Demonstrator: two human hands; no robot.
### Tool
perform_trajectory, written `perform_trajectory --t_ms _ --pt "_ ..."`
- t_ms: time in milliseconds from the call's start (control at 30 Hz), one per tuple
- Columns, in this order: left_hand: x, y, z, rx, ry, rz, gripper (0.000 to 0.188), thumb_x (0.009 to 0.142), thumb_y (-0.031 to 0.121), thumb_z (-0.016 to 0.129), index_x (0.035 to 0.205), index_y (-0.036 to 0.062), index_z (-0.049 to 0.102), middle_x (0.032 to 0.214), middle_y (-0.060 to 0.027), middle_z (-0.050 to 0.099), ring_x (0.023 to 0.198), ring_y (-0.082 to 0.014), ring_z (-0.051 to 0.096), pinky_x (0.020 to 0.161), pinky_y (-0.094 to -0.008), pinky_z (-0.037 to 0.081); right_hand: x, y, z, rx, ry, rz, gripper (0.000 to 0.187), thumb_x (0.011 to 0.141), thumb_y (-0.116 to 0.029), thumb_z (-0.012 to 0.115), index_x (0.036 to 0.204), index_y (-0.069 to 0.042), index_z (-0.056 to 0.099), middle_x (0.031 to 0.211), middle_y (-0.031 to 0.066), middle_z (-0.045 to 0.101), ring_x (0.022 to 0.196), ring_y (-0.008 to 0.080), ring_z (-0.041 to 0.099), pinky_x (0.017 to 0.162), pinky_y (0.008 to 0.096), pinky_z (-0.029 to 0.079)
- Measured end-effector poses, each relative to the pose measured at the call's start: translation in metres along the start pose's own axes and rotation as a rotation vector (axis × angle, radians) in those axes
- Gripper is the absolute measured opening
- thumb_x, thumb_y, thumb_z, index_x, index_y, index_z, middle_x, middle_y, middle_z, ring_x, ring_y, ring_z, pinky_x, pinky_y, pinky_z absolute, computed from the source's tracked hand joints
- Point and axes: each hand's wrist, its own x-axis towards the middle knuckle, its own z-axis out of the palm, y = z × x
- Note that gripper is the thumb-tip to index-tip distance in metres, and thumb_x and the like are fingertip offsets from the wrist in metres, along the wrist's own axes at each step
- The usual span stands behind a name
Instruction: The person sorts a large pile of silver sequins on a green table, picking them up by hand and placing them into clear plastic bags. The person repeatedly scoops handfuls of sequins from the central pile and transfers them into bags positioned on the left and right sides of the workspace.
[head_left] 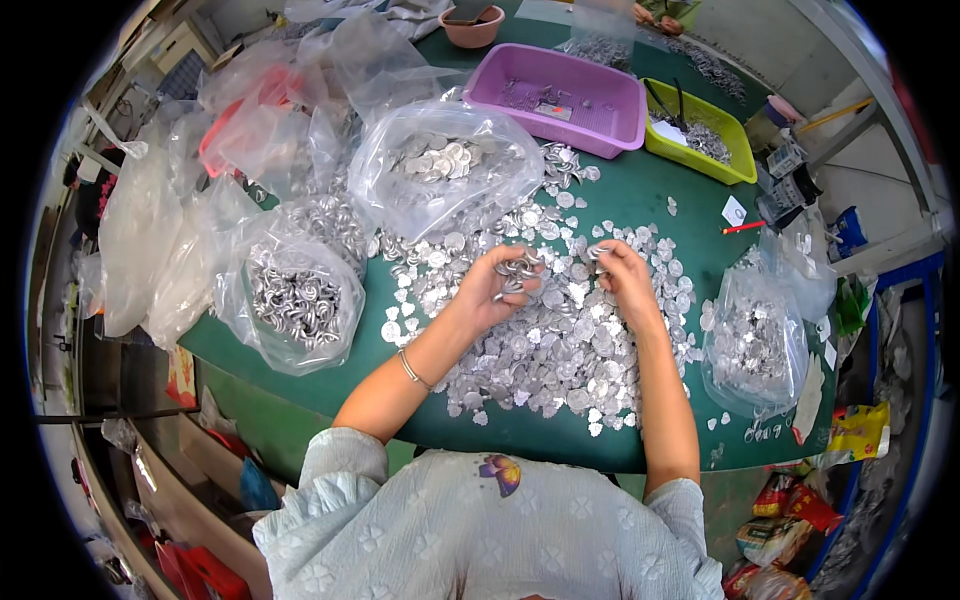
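Note:
A wide heap of small silver metal pieces (570, 360), many round or flower-shaped, spreads over the green tabletop in front of me. Above its left part, my left hand (492, 290) is turned up with fingers curled around several curved silver pieces (517, 268). My right hand (627, 283) hovers at the heap's right side, its thumb and fingertips pinching a small silver piece (598, 256). The exact shape of that piece is too small to make out. Just beyond my left hand stands an open clear plastic bag (450, 190) with flat silver pieces inside.
A bag of curved silver pieces (300, 300) sits left, another filled bag (755, 345) right. At the back are a purple basin (600, 105), a lime-green basin (735, 160) and a pink bowl (472, 32). A red pen (743, 228) lies right. Another person's hands (660, 20) show far back.

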Motion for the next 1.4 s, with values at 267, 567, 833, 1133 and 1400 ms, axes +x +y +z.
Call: perform_trajectory --t_ms 267,567,833,1133,1400 --pt "-0.013 -0.014 -0.005 0.049 -0.036 0.046 0.026 0.093 0.029 0.048 0.093 0.0044 0.056 0.102 -0.0211 0.06 0.07 -0.0193 0.061 0.04 -0.021 0.045 -0.029 -0.011 0.013 0.45 0.034 0.221 0.012 0.089 -0.016 0.055 0.096 -0.006 0.057 0.063 0.0003 0.05 0.051 0.0092 0.042 0.042 0.0215 0.029" --pt "-0.04 -0.025 -0.004 -0.041 -0.095 -0.021 0.049 0.096 0.044 0.034 0.114 0.0038 0.055 0.106 -0.0132 0.063 0.086 -0.019 0.064 0.06 -0.0244 0.053 -0.054 -0.011 0.044 -1.035 0.066 -0.113 0.024 0.077 -0.019 0.067 0.094 -0.004 0.061 0.07 0.0163 0.063 0.063 0.0324 0.062 0.056 0.0402 0.046" --pt "-0.061 -0.049 -0.001 -0.021 0.012 -0.097 0.034 0.095 0.029 0.038 0.112 0.0029 0.053 0.111 -0.0147 0.06 0.103 -0.0299 0.059 0.093 -0.046 0.046 -0.064 -0.033 0.066 -0.357 0.132 -0.148 0.008 0.081 -0.007 0.062 0.083 0.0 0.06 0.076 0.0036 0.059 0.057 0.0072 0.052 0.05 0.0237 0.04" --pt "-0.061 -0.07 -0.01 -0.332 -0.099 -0.048 0.025 0.093 0.028 0.047 0.111 0.0102 0.052 0.113 -0.0089 0.053 0.103 -0.0228 0.053 0.087 -0.0429 0.046 -0.096 -0.065 0.116 -0.897 -0.225 -0.564 0.032 0.072 -0.006 0.068 0.102 -0.002 0.059 0.102 0.0109 0.059 0.093 0.0295 0.054 0.084 0.0362 0.037" --pt "-0.107 -0.019 -0.019 -0.5 -0.009 0.281 0.024 0.088 0.026 0.053 0.093 0.0029 0.06 0.09 -0.0119 0.063 0.085 -0.0209 0.061 0.067 -0.0307 0.052 -0.1 -0.048 0.108 -0.608 -0.153 -0.481 0.031 0.075 -0.005 0.067 0.105 0.001 0.059 0.106 0.0153 0.059 0.094 0.0303 0.057 0.084 0.0361 0.043"
